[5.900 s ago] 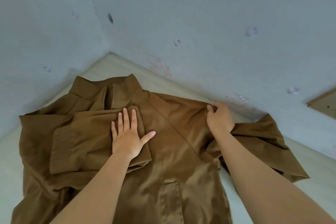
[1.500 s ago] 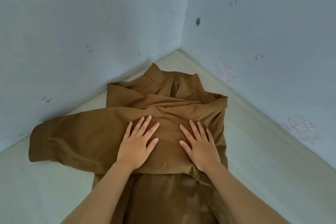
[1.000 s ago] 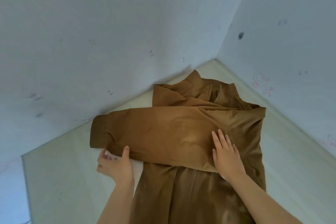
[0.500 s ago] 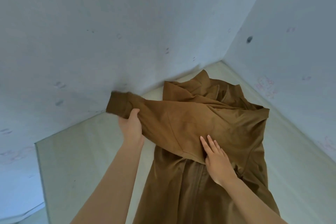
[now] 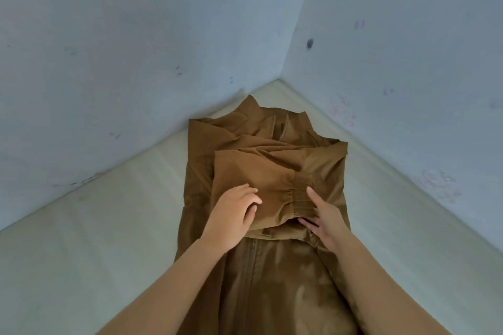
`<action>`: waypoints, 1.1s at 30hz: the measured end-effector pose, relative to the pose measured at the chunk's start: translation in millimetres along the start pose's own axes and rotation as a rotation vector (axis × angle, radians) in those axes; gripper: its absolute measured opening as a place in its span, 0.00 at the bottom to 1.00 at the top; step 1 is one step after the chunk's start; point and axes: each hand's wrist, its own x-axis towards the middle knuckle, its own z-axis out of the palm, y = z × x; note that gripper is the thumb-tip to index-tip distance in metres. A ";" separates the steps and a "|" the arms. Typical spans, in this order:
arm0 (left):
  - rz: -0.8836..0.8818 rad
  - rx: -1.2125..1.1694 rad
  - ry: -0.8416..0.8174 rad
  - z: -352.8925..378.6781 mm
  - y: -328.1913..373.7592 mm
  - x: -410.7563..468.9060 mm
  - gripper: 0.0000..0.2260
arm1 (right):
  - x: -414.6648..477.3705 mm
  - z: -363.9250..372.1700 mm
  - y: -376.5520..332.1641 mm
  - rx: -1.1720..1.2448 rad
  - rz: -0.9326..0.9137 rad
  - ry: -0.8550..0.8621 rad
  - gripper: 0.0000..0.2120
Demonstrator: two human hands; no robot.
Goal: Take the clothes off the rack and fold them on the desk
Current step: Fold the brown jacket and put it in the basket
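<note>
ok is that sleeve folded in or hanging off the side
Folded in: the sleeve lies doubled back across the jacket, cuff near the middle, left hand resting on it, right hand touching the cuff.

- Jacket (image 5: 275, 280): plain brown, no pattern; ribbed cuff (image 5: 298, 193) in matching brown.
- Worktop (image 5: 109, 226): pale cream-green, plain.
- Walls (image 5: 136, 35): light blue with faint pink and dark marks.
</note>
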 end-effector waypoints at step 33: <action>0.214 0.360 -0.405 126.9 118.0 -146.5 0.26 | -163.8 -161.0 185.5 -1.088 -0.375 0.403 0.16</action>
